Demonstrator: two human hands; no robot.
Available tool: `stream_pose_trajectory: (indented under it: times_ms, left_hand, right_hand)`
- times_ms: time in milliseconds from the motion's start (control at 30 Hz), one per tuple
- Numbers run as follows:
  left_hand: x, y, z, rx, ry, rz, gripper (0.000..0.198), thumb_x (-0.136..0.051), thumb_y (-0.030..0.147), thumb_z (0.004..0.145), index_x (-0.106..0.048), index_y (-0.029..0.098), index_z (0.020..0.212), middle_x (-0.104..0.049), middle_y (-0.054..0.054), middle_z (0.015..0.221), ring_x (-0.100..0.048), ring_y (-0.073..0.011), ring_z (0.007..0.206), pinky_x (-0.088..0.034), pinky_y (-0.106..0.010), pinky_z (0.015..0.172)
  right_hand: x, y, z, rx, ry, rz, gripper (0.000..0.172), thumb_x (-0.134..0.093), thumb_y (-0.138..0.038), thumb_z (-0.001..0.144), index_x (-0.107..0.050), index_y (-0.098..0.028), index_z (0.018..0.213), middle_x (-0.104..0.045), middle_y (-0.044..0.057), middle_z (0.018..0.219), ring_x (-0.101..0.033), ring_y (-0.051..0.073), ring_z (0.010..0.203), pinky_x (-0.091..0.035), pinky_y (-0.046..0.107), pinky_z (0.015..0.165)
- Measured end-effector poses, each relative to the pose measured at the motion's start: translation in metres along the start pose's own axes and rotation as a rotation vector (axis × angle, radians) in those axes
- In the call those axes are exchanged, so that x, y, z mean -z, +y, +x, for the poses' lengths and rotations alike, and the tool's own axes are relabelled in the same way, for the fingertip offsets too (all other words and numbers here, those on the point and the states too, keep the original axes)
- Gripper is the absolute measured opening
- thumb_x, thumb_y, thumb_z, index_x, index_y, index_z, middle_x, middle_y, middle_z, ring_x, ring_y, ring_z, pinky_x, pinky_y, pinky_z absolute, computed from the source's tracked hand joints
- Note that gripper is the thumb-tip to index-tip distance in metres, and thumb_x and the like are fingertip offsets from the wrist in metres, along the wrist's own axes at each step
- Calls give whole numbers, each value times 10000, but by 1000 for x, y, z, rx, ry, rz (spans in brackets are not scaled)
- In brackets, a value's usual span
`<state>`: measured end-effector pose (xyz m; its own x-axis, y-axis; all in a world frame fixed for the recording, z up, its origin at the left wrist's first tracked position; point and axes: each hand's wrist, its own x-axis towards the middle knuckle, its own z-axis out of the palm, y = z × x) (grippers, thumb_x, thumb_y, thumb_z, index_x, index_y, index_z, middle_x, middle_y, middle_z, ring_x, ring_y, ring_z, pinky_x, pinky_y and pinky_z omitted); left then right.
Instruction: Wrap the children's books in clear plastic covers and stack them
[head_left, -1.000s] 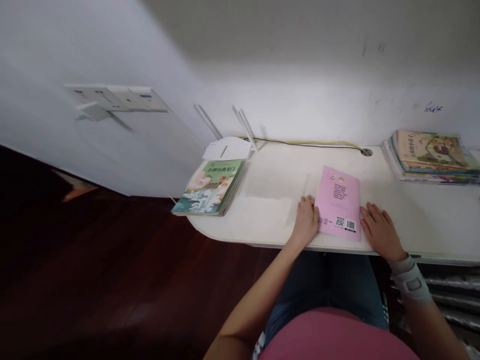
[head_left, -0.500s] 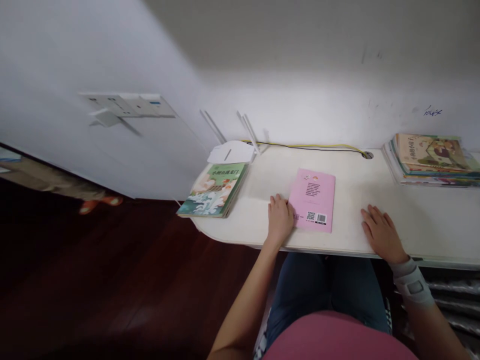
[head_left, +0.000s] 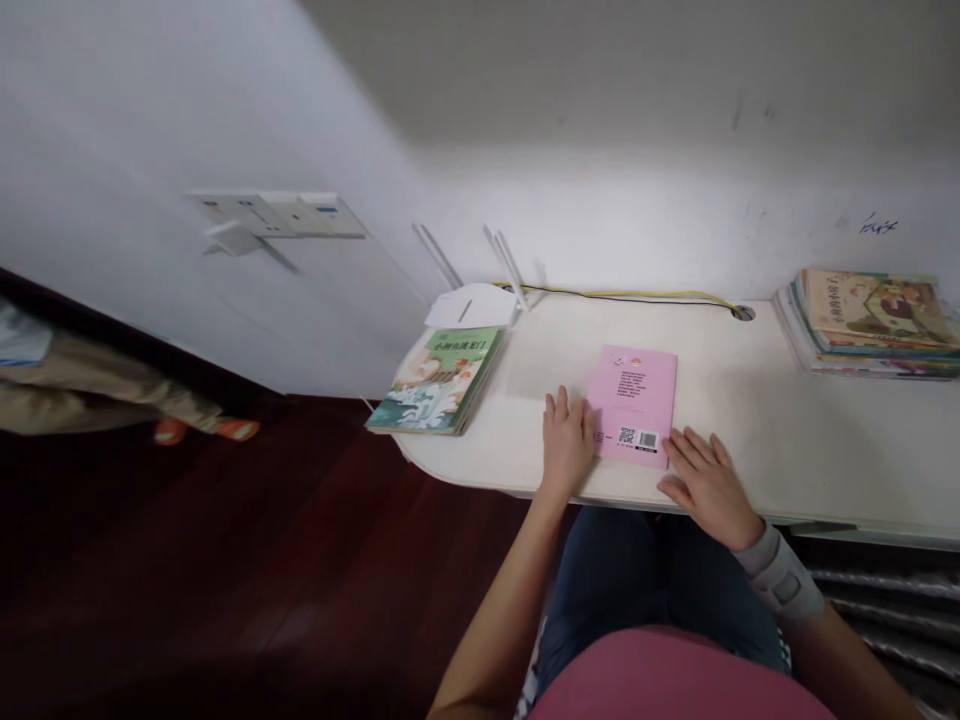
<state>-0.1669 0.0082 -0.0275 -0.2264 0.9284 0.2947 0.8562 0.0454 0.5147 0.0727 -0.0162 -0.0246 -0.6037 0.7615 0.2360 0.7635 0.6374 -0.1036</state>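
Note:
A thin pink book (head_left: 636, 400) lies flat on the white desk (head_left: 540, 390), its printed side with a QR code and a barcode facing up. My left hand (head_left: 568, 440) rests at the book's left edge, fingers extended and touching its lower left part. At the lower right corner of the book is my right hand (head_left: 709, 480), palm down with fingers stretched out; the fingertips meet the edge. A grey wrist brace (head_left: 784, 575) wraps my right wrist. Neither hand grips anything.
A small stack of green-covered picture books (head_left: 439, 385) lies left, before a white router (head_left: 472, 305) with upright antennas. A taller book stack (head_left: 870, 320) sits at the right back. Cables run into a desk hole (head_left: 742, 313). A person's legs (head_left: 112, 385) show far left.
My right hand has moved left across the desk to the pink book's right edge. My left hand stays by the left edge. At far left, more of the other person's legs shows.

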Motion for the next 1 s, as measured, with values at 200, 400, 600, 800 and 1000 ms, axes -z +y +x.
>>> stream_pose_trajectory:
  times_ms: [200,400,600,800,1000]
  left_hand:
    - [6,0,2,77,24,-176,398,-374,346,924,-619,125,1146,-343,-166,1480,-180,-323,1415,-227,-546,1114]
    - [35,43,5,-67,-117,-674,499,-406,427,914,-468,187,1347,-455,-115,1420,-382,-263,1336,-327,-456,1089]
    - [6,122,-4,-672,-353,-237,557,-460,184,881,-348,220,1426,-203,-86,1547,-57,-301,1432,-183,-543,1126]
    - [-40,138,-24,-844,-251,194,470,-440,177,903,-441,223,1371,-311,-110,1507,-170,-358,1407,-254,-627,1065]
    - [-49,131,-27,-747,-236,324,395,-453,241,907,-540,208,1292,-399,-122,1457,-285,-396,1359,-273,-664,1033]
  right_hand:
    - [1,3,-1,-1,-57,4,587,-362,-516,930,-357,-201,1425,-400,83,1461,-343,304,1338,-259,527,1064]
    - [10,9,9,9,-41,108,520,-376,-481,935,-442,-209,1373,-466,78,1418,-402,278,1296,-333,480,1037]
    - [17,48,-14,-164,111,101,486,-286,-372,969,-469,-99,1327,-507,186,1353,-447,259,1272,-386,445,1021]
    - [17,56,-61,-227,12,-157,546,-403,-500,915,-530,-104,1269,-428,254,1396,-381,359,1313,-356,517,1017]
    - [18,52,-63,-225,32,-147,470,-450,-461,910,-528,-185,1282,-456,206,1392,-411,334,1299,-362,511,1009]
